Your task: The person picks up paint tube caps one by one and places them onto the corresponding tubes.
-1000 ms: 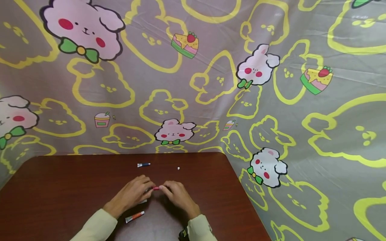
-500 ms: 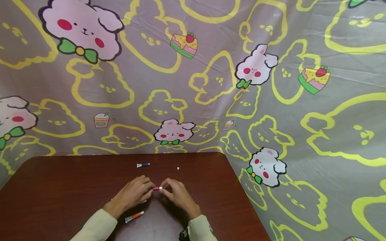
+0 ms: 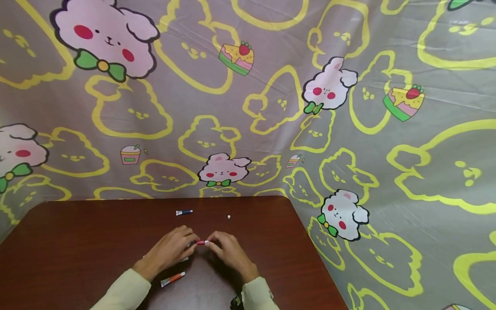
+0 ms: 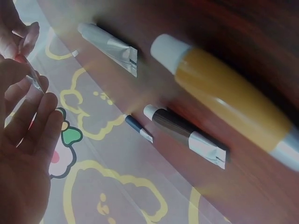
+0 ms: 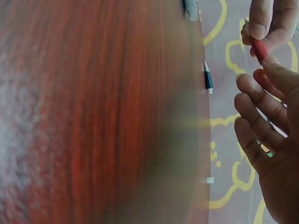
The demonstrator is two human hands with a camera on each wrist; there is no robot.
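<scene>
A small red paint tube (image 3: 200,243) with a white cap is held level above the table, between my two hands. My left hand (image 3: 174,245) pinches its flat crimped end between thumb and fingers. At the other end, the thumb and forefinger of my right hand (image 3: 230,252) pinch the white cap, part of which shows. In the right wrist view the red tube (image 5: 258,50) bridges both sets of fingertips, and my right hand's other fingers are spread apart. The left wrist view hides most of the tube behind my left hand (image 4: 32,126).
An orange paint tube (image 3: 172,279) lies nearest the front. Past it are a brown tube (image 4: 180,133) and a white-silver tube (image 4: 107,46). Farther back lie a dark blue tube (image 3: 184,212) and a small white cap (image 3: 228,217). A patterned curtain (image 3: 267,129) hangs behind the table.
A second ago my right fingertips covered the cap. Half a second ago they drew back and the cap showed; now they close on its end again. The left hand stays still.
</scene>
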